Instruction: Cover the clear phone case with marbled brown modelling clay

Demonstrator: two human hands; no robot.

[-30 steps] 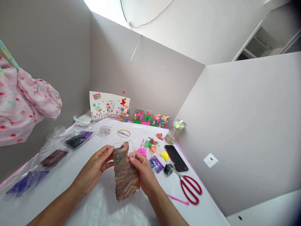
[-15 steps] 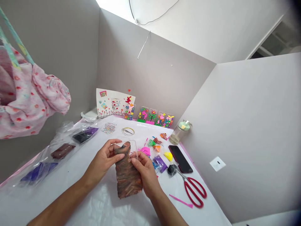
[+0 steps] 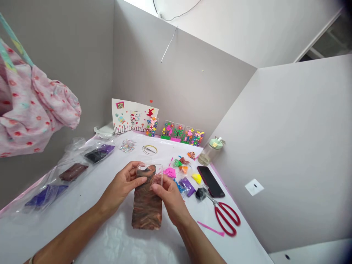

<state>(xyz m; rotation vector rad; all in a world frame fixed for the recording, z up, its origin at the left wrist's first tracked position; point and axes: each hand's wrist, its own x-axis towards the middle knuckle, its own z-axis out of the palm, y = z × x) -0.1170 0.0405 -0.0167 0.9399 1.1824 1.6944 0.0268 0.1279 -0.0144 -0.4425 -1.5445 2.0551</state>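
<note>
A clear phone case (image 3: 147,205) covered with marbled brown and black clay is held up over the white table. Its upper right corner is bare and see-through. My left hand (image 3: 123,183) grips the upper left edge, with the thumb lying on the clay. At the upper right edge, my right hand (image 3: 167,194) pinches the case, its thumb and fingers close to the border of the clay. Most of the right fingertips are hidden behind the case.
Red-handled scissors (image 3: 227,216), a black phone (image 3: 211,181) and colourful clay packets (image 3: 187,186) lie to the right. Bagged clay (image 3: 73,172) is at left. Beads (image 3: 127,146), a jar (image 3: 210,152) and decorated cases (image 3: 167,131) stand or lie further back.
The case has turned slightly, its lower end swinging left and its top edge shifting right. Both hands still hold it. The camera view has shifted a little.
</note>
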